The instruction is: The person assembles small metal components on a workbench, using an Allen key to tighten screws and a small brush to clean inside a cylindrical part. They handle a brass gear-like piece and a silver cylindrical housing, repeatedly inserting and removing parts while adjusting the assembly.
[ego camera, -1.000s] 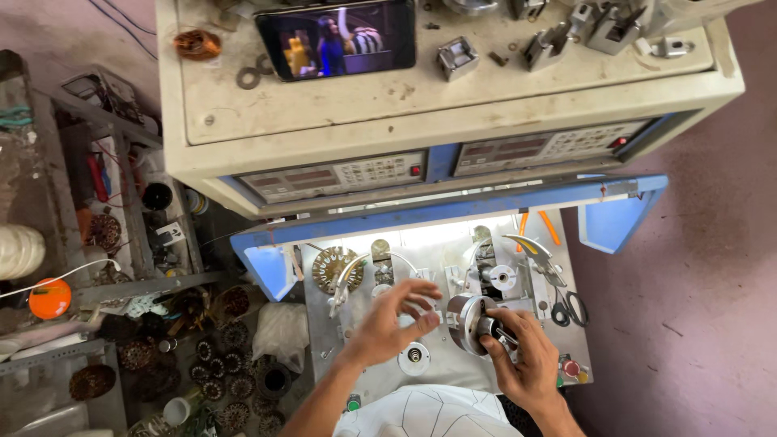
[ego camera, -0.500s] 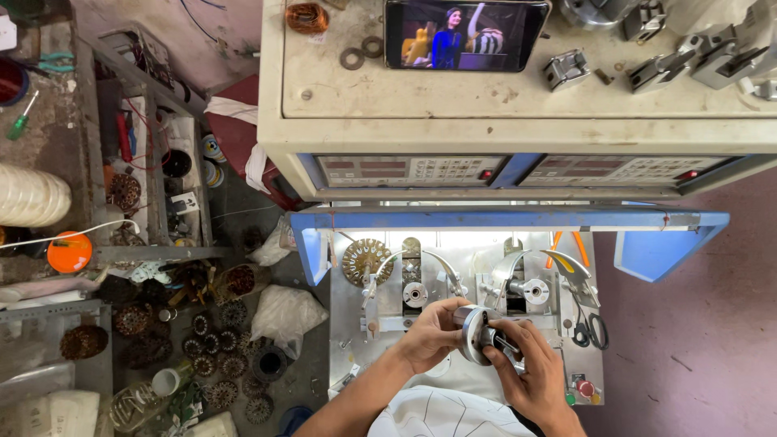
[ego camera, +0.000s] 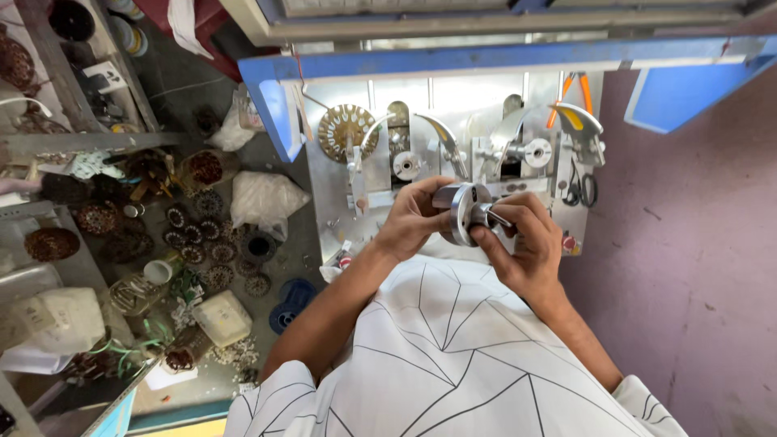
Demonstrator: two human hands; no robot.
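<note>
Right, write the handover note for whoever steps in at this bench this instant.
Left hand: grips the round metal part from its left side, held above the machine's metal plate.
Right hand: fingers on the thin metal rod that sticks out of the part's right face.
Around: a toothed winding disc sits mounted at the plate's left; orange-handled pliers hang at the upper right; loose wound coils lie on the floor to the left.
Done: the part is off the machine and in both hands.
Left: it is not yet mounted on any fixture.

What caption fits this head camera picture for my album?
Two hands, left and right, hold a round metal part in front of a shiny machine plate.
</note>
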